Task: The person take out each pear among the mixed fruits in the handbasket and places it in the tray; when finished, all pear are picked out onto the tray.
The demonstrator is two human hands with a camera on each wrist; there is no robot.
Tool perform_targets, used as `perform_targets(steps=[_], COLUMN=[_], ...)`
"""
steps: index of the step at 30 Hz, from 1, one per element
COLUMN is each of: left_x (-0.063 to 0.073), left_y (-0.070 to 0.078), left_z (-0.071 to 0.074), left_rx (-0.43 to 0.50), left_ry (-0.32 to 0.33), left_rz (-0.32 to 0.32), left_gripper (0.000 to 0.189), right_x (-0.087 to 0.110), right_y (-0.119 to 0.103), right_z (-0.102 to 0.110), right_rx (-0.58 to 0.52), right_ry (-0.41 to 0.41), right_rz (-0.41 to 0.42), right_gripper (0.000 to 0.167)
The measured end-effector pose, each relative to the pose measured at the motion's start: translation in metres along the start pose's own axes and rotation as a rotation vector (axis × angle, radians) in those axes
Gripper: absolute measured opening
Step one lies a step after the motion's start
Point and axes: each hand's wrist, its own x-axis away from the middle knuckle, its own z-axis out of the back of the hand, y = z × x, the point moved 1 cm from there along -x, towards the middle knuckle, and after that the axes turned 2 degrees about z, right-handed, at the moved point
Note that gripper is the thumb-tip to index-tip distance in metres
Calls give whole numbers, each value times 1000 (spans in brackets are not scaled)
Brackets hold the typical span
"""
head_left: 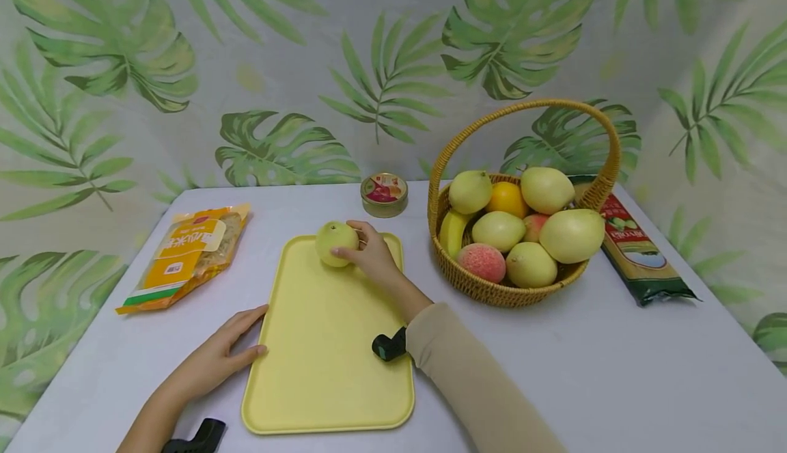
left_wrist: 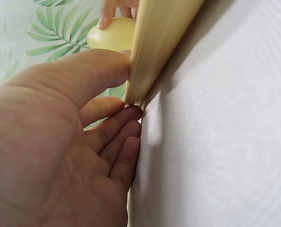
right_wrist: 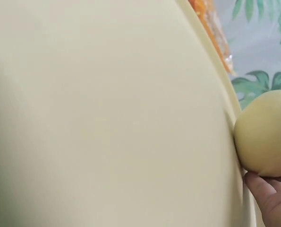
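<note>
A round, pale yellow-green pear (head_left: 335,242) rests at the far end of the yellow tray (head_left: 326,344). My right hand (head_left: 371,251) grips it from the right, thumb on the near side and fingers behind. In the right wrist view the pear (right_wrist: 265,135) shows at the right edge with part of my right hand (right_wrist: 275,198) under it. At the tray's left edge, my left hand (head_left: 212,354) touches the rim with thumb and fingertips. The left wrist view shows the left hand's fingers (left_wrist: 116,127) loosely extended against the tray's side (left_wrist: 152,52).
Right of the tray stands a wicker basket (head_left: 492,294) of mixed fruit with a tall handle. A green and red packet (head_left: 639,248) lies behind it. A round tin (head_left: 384,195) sits at the back, and an orange food bag (head_left: 187,255) lies on the left.
</note>
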Motion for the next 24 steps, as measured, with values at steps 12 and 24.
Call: perform_targets(steps=[12,24], left_x=[1,0], left_y=[-2,-2], left_z=[2,1], left_rx=[-4,14], left_ry=[1,3], left_rz=[-6,-30], left_gripper=[62,62], right_x=[-2,-6], right_y=[6,26], right_z=[-4,-5], right_rx=[31,298], right_ry=[-108,-50], right_rz=[20,93], right_gripper=[74,89])
